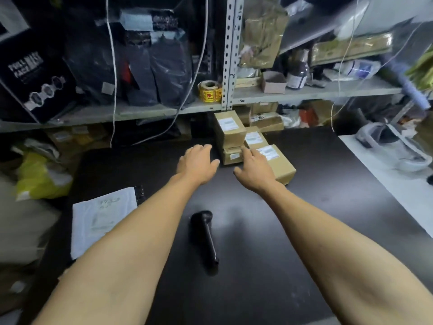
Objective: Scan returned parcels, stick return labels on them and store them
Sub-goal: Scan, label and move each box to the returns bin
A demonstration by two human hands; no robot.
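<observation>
Several brown cardboard parcels with white labels sit at the far side of the black table (304,219). One parcel (228,130) lies on top of a smaller one (232,156), and a third parcel (278,164) lies to the right. My left hand (198,164) hovers open just left of the stack, touching nothing. My right hand (254,170) is open, its fingers over the left edge of the right parcel. A black handheld scanner (205,238) lies on the table between my forearms. A roll of yellow and red stickers (210,90) stands on the shelf behind.
A white sheet of paper (100,219) lies on the table's left side. Metal shelving (230,55) behind holds black bags, boxes and a bottle. A yellow bag (39,177) sits at the left. A white surface (386,179) with a white device adjoins at the right.
</observation>
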